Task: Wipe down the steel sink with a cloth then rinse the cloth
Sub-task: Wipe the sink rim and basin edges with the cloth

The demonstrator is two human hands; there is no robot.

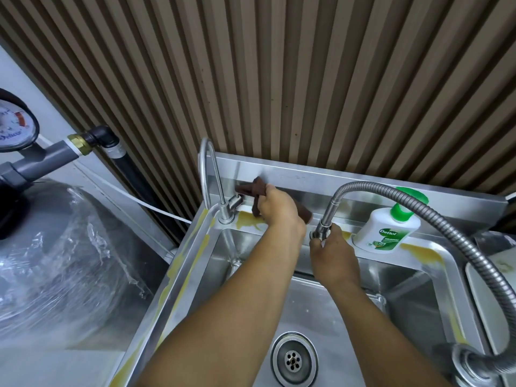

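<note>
Dettol bottle (pixel 386 227) upright, right; pressure gauge (pixel 14 121) far left; slatted wall (pixel 279 79) behind.

Soap bottle (pixel 386 229) on the sink (pixel 413 297) ledge — right of the corner tap (pixel 226 212).

A steel sink (pixel 413 297) carries a white-and-green soap bottle (pixel 388 227) on its back ledge at 2 o'clock, a gooseneck tap (pixel 225 210) at 11 o'clock, and yellowish patches (pixel 248 222), possibly residue, along the rim.
</note>
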